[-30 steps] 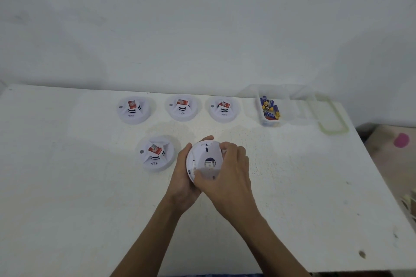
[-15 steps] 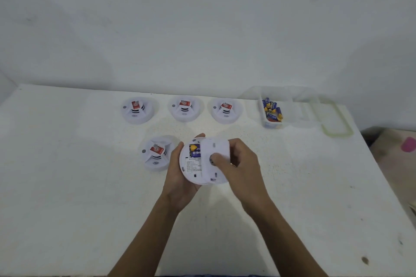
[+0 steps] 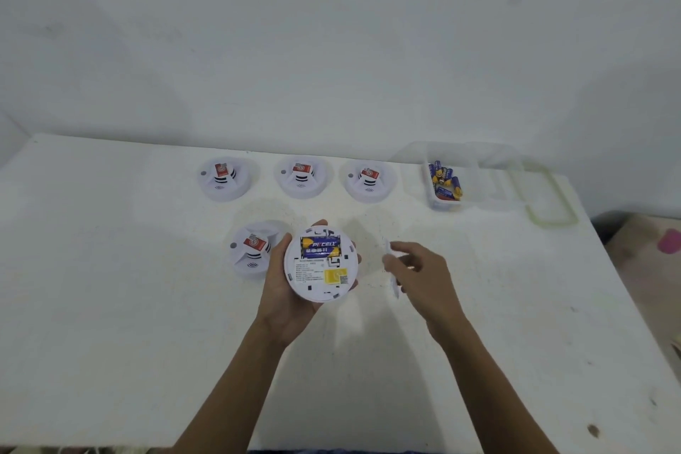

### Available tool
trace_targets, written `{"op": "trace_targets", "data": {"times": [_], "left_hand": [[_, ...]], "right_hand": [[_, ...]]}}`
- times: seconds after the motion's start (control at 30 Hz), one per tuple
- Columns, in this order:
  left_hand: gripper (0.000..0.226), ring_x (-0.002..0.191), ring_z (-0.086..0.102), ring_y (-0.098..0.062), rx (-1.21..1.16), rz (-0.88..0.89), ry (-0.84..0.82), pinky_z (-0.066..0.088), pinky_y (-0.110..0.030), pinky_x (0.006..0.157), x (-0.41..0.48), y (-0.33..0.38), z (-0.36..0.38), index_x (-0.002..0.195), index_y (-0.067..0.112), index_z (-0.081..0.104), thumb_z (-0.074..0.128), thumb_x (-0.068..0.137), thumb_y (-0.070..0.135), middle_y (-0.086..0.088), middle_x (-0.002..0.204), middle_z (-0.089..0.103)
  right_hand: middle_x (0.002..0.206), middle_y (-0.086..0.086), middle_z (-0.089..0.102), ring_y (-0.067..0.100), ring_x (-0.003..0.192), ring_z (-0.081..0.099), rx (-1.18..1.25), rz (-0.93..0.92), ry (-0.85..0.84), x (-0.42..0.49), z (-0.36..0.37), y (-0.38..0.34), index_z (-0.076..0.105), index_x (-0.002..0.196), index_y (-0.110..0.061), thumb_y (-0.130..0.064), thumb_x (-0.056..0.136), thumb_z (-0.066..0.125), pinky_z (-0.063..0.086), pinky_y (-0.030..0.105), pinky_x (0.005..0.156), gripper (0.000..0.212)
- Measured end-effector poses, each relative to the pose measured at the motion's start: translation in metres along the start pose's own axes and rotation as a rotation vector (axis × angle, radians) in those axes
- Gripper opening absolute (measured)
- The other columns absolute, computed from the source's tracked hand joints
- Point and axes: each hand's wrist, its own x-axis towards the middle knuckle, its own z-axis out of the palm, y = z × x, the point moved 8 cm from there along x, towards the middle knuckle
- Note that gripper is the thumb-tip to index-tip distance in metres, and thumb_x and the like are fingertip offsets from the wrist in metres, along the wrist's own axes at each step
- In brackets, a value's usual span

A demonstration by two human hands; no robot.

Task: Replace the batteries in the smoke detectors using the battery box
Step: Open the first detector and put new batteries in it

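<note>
My left hand (image 3: 283, 291) grips a round white smoke detector (image 3: 320, 280) turned back-side up above the table. Its open compartment shows blue and yellow batteries (image 3: 320, 247). To the right, my right hand (image 3: 420, 273) pinches the detector's thin white back cover (image 3: 391, 269), seen edge-on and apart from the detector. Another detector (image 3: 252, 251) sits face up just left of my left hand. Three more (image 3: 225, 179) (image 3: 303, 176) (image 3: 369, 179) stand in a row behind. The clear battery box (image 3: 444, 182) holds several blue and yellow batteries at the back right.
The box's clear lid with a green seal (image 3: 549, 192) lies to the right of the box. The white table (image 3: 110, 287) ends at its right edge near a brown floor with a pink object (image 3: 670, 240). A white wall rises behind.
My right hand has pulled the back cover off the detector and moved it right. The batteries inside are now uncovered. My left hand still holds the detector.
</note>
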Motion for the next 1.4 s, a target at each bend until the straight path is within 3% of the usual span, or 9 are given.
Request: {"op": "trace_targets", "data": {"times": [0.13, 0.23, 0.4, 0.63, 0.73, 0.8, 0.87, 1.0, 1.4], "left_hand": [[0.068, 0.113, 0.058, -0.041, -0.021, -0.010, 0.014, 0.051, -0.053, 0.088, 0.000, -0.003, -0.001, 0.130, 0.018, 0.055, 0.075, 0.071, 0.046, -0.021, 0.125, 0.059], [0.071, 0.113, 0.058, -0.041, -0.012, 0.000, 0.043, 0.051, -0.053, 0.087, 0.000, -0.004, -0.007, 0.129, 0.019, 0.056, 0.077, 0.067, 0.047, -0.021, 0.125, 0.059], [0.065, 0.114, 0.058, -0.041, -0.012, -0.003, 0.049, 0.052, -0.053, 0.085, 0.000, -0.006, -0.007, 0.129, 0.019, 0.056, 0.070, 0.072, 0.047, -0.021, 0.126, 0.059], [0.065, 0.115, 0.057, -0.041, -0.016, -0.006, 0.032, 0.050, -0.053, 0.089, 0.001, -0.009, -0.010, 0.128, 0.018, 0.057, 0.072, 0.072, 0.048, -0.020, 0.126, 0.059], [0.066, 0.111, 0.059, -0.040, -0.020, -0.003, 0.022, 0.051, -0.054, 0.088, 0.002, -0.010, -0.009, 0.126, 0.018, 0.058, 0.076, 0.069, 0.047, -0.019, 0.122, 0.061], [0.068, 0.108, 0.061, -0.040, -0.036, 0.000, 0.024, 0.051, -0.054, 0.087, 0.003, -0.010, -0.007, 0.124, 0.017, 0.060, 0.080, 0.065, 0.045, -0.019, 0.119, 0.063], [0.071, 0.108, 0.061, -0.039, -0.033, 0.011, 0.046, 0.051, -0.055, 0.087, 0.003, -0.010, -0.009, 0.124, 0.018, 0.060, 0.082, 0.062, 0.046, -0.019, 0.120, 0.062], [0.066, 0.111, 0.060, -0.036, -0.010, 0.046, 0.051, 0.051, -0.052, 0.089, 0.000, -0.009, -0.007, 0.126, 0.019, 0.060, 0.075, 0.068, 0.047, -0.018, 0.126, 0.060], [0.053, 0.094, 0.068, -0.027, 0.106, 0.119, 0.144, 0.057, -0.042, 0.078, -0.001, -0.003, -0.007, 0.112, 0.020, 0.070, 0.067, 0.067, 0.047, -0.013, 0.113, 0.068]], "right_hand": [[0.101, -0.001, 0.068, 0.005, 0.079, 0.061, -0.265, -0.025, -0.115, 0.003, 0.024, 0.021, 0.063, 0.118, -0.021, -0.030, 0.089, 0.063, 0.054, 0.027, 0.076, 0.031], [0.103, -0.002, 0.069, 0.003, 0.074, 0.058, -0.354, -0.037, -0.157, 0.002, 0.039, 0.029, 0.062, 0.114, -0.024, -0.034, 0.087, 0.065, 0.049, 0.020, 0.074, 0.028], [0.116, 0.000, 0.066, 0.011, 0.095, 0.061, -0.482, -0.081, -0.105, -0.002, 0.051, 0.038, 0.057, 0.124, -0.020, -0.032, 0.094, 0.056, 0.043, 0.018, 0.087, 0.032], [0.114, 0.007, 0.061, 0.007, 0.088, 0.049, -0.485, -0.088, -0.135, 0.005, 0.049, 0.047, 0.060, 0.126, -0.016, -0.023, 0.096, 0.052, 0.036, 0.014, 0.083, 0.032], [0.110, 0.002, 0.068, 0.010, 0.090, 0.061, -0.335, -0.083, -0.110, 0.008, 0.035, 0.037, 0.065, 0.118, -0.017, -0.020, 0.095, 0.053, 0.049, 0.025, 0.092, 0.026], [0.103, 0.001, 0.071, 0.016, 0.089, 0.066, -0.238, -0.105, -0.027, 0.007, 0.019, 0.022, 0.067, 0.109, -0.017, -0.017, 0.094, 0.055, 0.055, 0.033, 0.087, 0.020], [0.093, 0.000, 0.070, 0.015, 0.083, 0.066, -0.163, -0.173, 0.048, 0.003, 0.007, 0.002, 0.068, 0.100, -0.013, -0.012, 0.092, 0.056, 0.054, 0.029, 0.080, 0.015], [0.081, -0.009, 0.065, 0.001, 0.076, 0.061, -0.114, -0.339, 0.060, -0.018, 0.009, -0.043, 0.067, 0.088, -0.013, -0.008, 0.089, 0.061, 0.044, 0.003, 0.068, 0.008], [0.105, -0.003, 0.065, 0.002, 0.078, 0.058, -0.195, -0.265, -0.039, -0.032, 0.043, -0.051, 0.065, 0.101, -0.016, -0.022, 0.090, 0.063, 0.045, 0.002, 0.071, 0.013]]}}
